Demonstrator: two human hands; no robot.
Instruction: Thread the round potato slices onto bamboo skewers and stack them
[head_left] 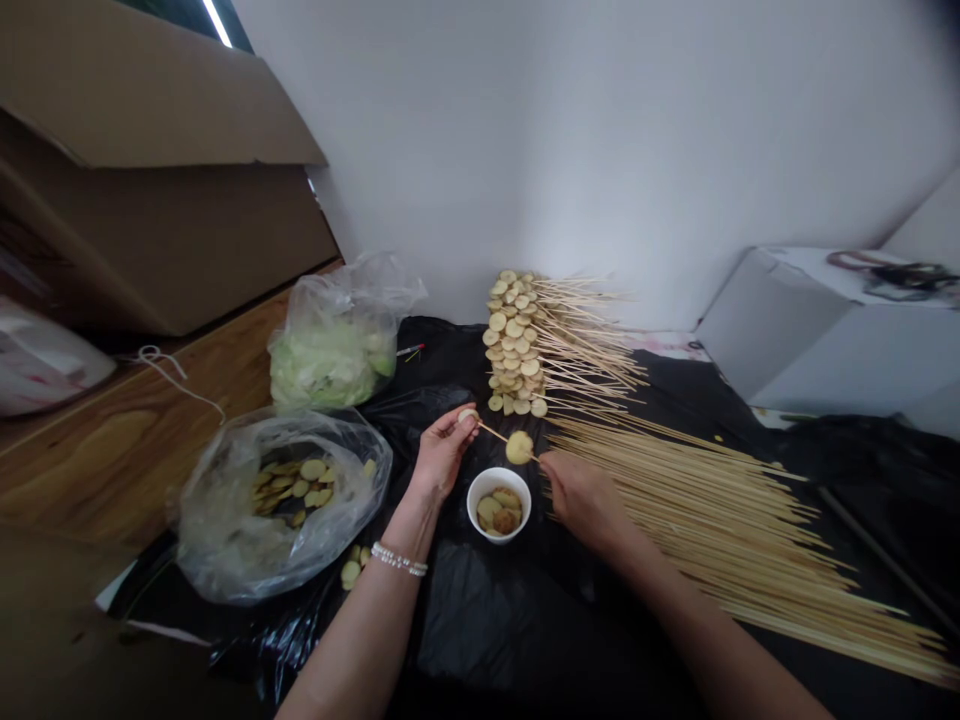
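My left hand (442, 448) pinches a small pale potato slice (467, 414) at the tip of a wooden skewer (493, 431). Farther down that skewer sits a larger round potato slice (519, 448). The skewer's other end is gripped by my right hand (581, 492), fingers closed round it. Below the skewer stands a white bowl (471, 497) with several potato slices inside. Behind my hands lies a stacked pile of loaded skewers (517, 340), slices at the left and sticks pointing right. Bare skewers (720, 530) are spread beside and under my right forearm.
At left, an open plastic bag (225, 540) holds potato slices; a bag of pale green vegetable pieces (330, 365) stands behind it. A few loose slices (351, 573) lie near my left forearm. Black plastic sheeting (480, 610) covers the surface. A cardboard box (165, 220) and white box (817, 330) flank it.
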